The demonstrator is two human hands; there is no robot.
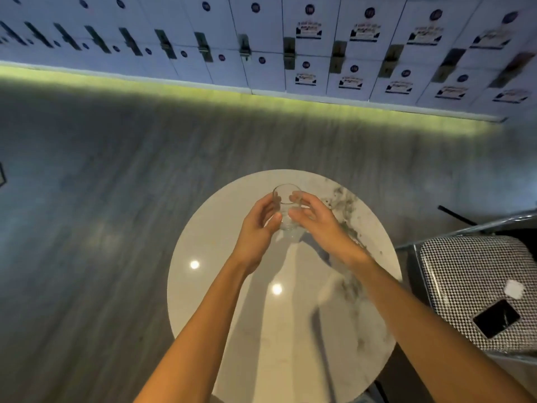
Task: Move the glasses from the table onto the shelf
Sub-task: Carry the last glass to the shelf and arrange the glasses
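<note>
A clear drinking glass (285, 196) is upright over the far part of a round white marble table (220, 301). My left hand (257, 228) wraps its left side and my right hand (316, 221) wraps its right side, so both hold it. Whether its base touches the table I cannot tell. No other glass shows on the table and no shelf is in view.
A houndstooth-patterned chair seat (465, 271) stands right of the table, with a dark phone (496, 317) and a small white object (514, 288) on it. A wall of white numbered lockers (319, 53) runs along the far side. Grey wood-look floor (87, 228) surrounds the table.
</note>
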